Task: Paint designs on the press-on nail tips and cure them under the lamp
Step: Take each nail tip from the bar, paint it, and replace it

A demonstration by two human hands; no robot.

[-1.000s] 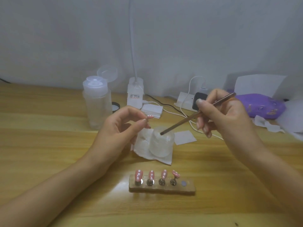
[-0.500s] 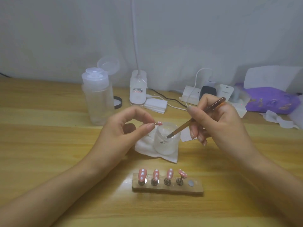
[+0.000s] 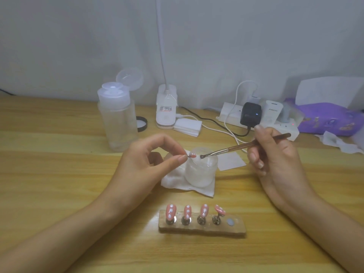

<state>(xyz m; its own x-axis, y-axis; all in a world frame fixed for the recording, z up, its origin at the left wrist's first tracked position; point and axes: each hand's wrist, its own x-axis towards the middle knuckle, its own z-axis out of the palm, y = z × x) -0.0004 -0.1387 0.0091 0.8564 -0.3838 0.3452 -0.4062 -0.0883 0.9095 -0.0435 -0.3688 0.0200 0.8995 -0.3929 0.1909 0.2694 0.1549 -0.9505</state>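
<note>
Left hand [image 3: 141, 166] raised over the desk [image 3: 59, 174] at centre, thumb + forefinger pinched shut on a small pink nail tip [image 3: 192, 155] w/ white dots, held just above the near-left rim of a frosted jar [image 3: 201, 170]; right hand [image 3: 275, 154] grips a thin metallic brush [image 3: 236, 147] pen-style, fingers closed round the handle, dark bristle end just right of the held tip, over the jar mouth, whether touching the tip cannot tell; jar stands on a crumpled white wipe [image 3: 177, 184]; nearer the camera, a wooden holder [image 3: 202, 227] lies on the desk w/ four pink dotted nail tips [image 3: 187, 211] standing on metal stands in a row, fifth spot at the right end shows only a round disc; far left, a clear pump bottle [image 3: 116, 123] w/ lid flipped open, a black-rimmed cap [image 3: 142, 122] just right of it; far centre, a white lamp base [image 3: 166, 111] w/ thin stem going up out of view, a stack of white pads [image 3: 188, 126] beside it; far right, a white power strip [image 3: 279, 125] w/ a black adapter [image 3: 250, 115] + cables, then a purple object [image 3: 331, 121] and loose white paper.
</note>
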